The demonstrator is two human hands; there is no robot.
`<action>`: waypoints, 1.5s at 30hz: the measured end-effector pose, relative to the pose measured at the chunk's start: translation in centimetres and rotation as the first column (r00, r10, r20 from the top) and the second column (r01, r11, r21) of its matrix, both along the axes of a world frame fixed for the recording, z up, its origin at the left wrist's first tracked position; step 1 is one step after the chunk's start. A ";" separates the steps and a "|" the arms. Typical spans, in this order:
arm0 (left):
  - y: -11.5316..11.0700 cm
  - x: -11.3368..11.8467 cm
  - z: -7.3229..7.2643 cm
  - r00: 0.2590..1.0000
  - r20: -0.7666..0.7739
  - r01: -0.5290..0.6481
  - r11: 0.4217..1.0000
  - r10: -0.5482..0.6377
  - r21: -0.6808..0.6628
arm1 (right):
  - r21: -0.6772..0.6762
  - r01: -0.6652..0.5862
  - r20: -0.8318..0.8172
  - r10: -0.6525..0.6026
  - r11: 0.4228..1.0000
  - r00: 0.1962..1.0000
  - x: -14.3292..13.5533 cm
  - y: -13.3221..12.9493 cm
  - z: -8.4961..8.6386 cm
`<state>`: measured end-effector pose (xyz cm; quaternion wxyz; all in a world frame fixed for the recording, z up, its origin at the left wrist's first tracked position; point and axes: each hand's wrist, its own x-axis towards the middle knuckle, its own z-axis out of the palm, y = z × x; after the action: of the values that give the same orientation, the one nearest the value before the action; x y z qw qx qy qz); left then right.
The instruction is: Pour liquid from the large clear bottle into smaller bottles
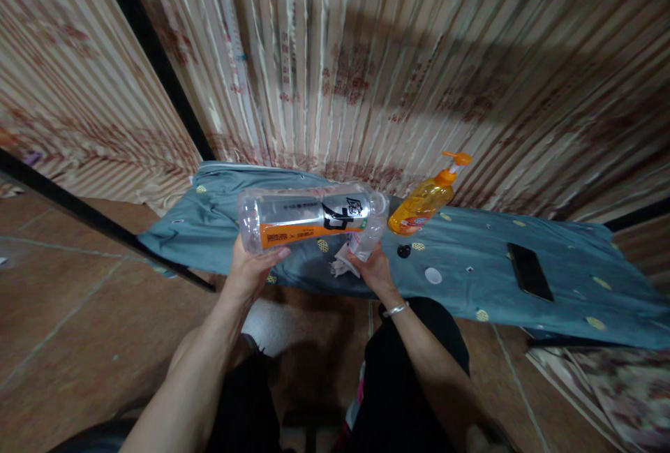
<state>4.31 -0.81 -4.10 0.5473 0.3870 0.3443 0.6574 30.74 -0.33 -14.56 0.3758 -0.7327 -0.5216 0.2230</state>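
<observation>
Fingers of both hands, left (251, 271) and right (373, 268), around a clear, orange-banded plastic bottle (308, 219), sideways.

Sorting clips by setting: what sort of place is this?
Probably a room in a home: pleated curtains, a low surface under a patterned blue cloth, a tiled floor, and a household pump bottle.

Dim warm indoor light, broad shadow across curtain (419, 55), wide-angle bending at edges, slight softness
</observation>
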 end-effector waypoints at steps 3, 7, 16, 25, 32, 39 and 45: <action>0.0 0.0 0.1 1.000 0.005 -0.007 1.000 0.007 -0.006 | 0.005 0.008 0.014 -0.008 1.000 1.000 0.1 0.1 -0.2; 0.0 0.0 0.1 1.000 0.014 -0.019 1.000 0.019 -0.024 | 0.007 0.001 0.023 -0.001 1.000 1.000 0.2 0.2 -0.4; 0.0 0.0 0.0 1.000 0.007 -0.009 1.000 0.008 0.007 | -0.022 -0.013 0.017 0.013 1.000 1.000 0.2 0.1 0.0; 0.0 -0.1 0.0 1.000 0.002 -0.019 0.999 0.019 -0.034 | -0.029 -0.019 0.029 0.020 0.999 0.999 0.3 0.2 -0.4; 0.0 -0.1 0.1 1.000 -0.012 -0.018 1.000 0.017 -0.023 | -0.020 -0.013 0.038 0.014 1.000 0.999 0.4 0.2 -0.5; -0.1 0.0 0.2 0.999 0.025 -0.026 0.999 0.027 -0.029 | -0.042 -0.012 0.017 0.013 0.999 1.000 0.2 0.1 -0.1; 0.0 0.0 0.2 0.999 0.031 -0.023 0.999 0.024 -0.032 | -0.037 -0.007 0.032 0.008 0.999 0.999 0.1 0.1 -0.1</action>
<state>4.36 -0.85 -3.86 0.5510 0.3640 0.3504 0.6642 30.84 -0.26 -14.67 0.3529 -0.7412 -0.5261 0.2221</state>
